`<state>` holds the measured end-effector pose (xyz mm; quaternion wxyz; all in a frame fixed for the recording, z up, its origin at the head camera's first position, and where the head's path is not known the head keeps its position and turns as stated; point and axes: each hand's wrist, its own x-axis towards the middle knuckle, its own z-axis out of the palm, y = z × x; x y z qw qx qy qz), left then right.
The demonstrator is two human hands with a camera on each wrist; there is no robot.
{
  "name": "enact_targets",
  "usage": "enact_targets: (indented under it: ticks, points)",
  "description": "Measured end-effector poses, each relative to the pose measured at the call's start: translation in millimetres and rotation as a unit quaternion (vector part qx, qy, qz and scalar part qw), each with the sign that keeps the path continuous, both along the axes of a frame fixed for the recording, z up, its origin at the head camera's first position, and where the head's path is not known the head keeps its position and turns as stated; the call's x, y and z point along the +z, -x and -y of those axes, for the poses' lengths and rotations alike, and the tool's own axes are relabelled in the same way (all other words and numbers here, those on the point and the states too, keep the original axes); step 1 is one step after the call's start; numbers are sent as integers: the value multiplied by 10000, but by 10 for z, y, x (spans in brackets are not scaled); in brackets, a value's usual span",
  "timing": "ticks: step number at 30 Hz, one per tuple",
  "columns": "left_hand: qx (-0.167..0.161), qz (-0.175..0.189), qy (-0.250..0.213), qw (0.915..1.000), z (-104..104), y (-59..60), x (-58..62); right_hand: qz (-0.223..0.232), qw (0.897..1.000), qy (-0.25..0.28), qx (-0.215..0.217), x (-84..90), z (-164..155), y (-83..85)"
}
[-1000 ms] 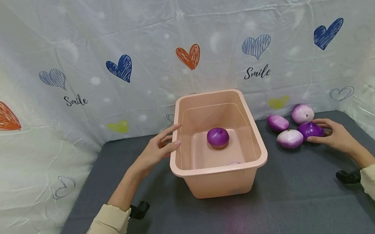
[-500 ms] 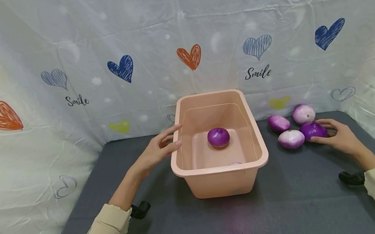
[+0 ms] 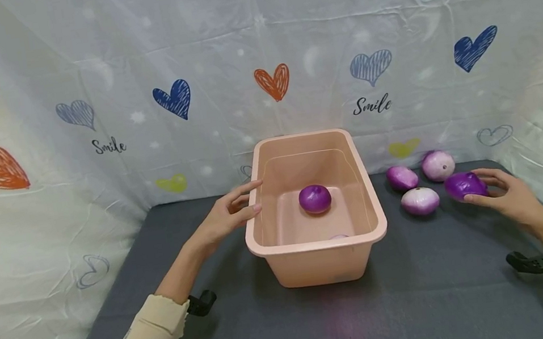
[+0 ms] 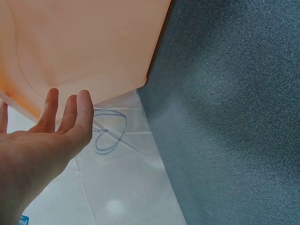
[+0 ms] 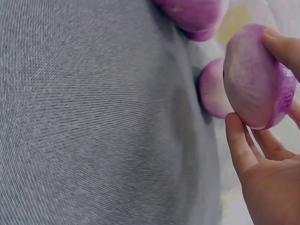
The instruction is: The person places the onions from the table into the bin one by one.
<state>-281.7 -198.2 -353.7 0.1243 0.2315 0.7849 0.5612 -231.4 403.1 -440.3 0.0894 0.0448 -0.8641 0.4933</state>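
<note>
A pink plastic tub [image 3: 318, 243] stands mid-table with one dark purple onion [image 3: 315, 198] inside and a paler one [image 3: 339, 236] just showing at its near wall. My left hand [image 3: 232, 213] rests with straight fingers against the tub's left wall [image 4: 84, 51]. My right hand [image 3: 504, 196] grips a dark purple onion [image 3: 465, 186], lifted slightly off the cloth; the right wrist view shows fingers and thumb pinching it [image 5: 255, 77]. Three more onions lie right of the tub: a pale one [image 3: 420, 201], a purple one [image 3: 402, 178] and a whitish one [image 3: 438, 165].
The table is covered with dark grey cloth [image 3: 322, 323]. A white sheet printed with hearts [image 3: 272, 82] hangs behind and along both sides. Black wrist straps show at both sleeves [image 3: 201, 303].
My right hand closed on the dark purple onion and drew it right and slightly up, away from the other three. The left hand stayed at the tub wall.
</note>
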Motion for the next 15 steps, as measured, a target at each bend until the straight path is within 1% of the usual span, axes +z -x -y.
enact_targets:
  ticks: [4,10,15]
  points:
    - [14,-25,10,10000,1,7,6,-127,9995,220,172,72,6,-29]
    - [5,-55,9,10000,3,11,5,-109,9990,263,343,241,62,-73]
    - [27,-64,-17,10000,2,12,8,-173,9971,431,602,377,136,-84]
